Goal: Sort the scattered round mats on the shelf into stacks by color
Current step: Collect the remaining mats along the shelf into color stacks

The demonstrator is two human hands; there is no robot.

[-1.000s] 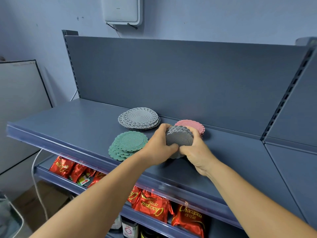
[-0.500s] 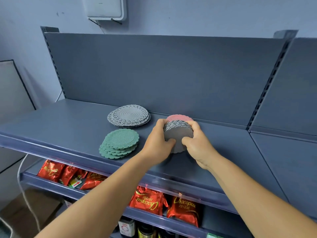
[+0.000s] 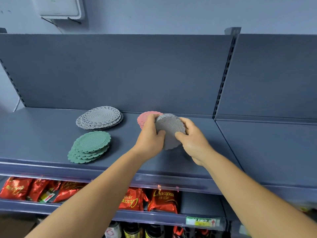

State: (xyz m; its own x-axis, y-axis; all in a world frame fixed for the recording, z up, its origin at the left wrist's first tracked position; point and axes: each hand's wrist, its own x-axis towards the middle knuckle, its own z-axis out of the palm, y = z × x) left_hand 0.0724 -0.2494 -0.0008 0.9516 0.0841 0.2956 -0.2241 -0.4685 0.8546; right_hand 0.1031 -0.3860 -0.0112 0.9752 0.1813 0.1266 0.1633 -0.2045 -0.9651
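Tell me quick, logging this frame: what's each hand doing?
Left hand: gripping the gray mats.
Right hand: gripping the same gray mats.

Both hands hold a bundle of grey mats (image 3: 169,129) above the top shelf (image 3: 42,134). The left hand (image 3: 149,140) grips the bundle's left edge, thumb across the front face. The right hand (image 3: 193,140) grips the right edge, thumb likewise on the front. The bundle is tilted, its face toward the camera. Directly behind it, a stack of pink mats (image 3: 145,117) lies on the shelf, partly hidden by the left hand. To the left, a stack of lacy grey mats (image 3: 99,117) lies near the back panel. A fanned stack of green mats (image 3: 91,146) lies nearer the front edge. Red snack bags (image 3: 163,200) fill the shelf below.
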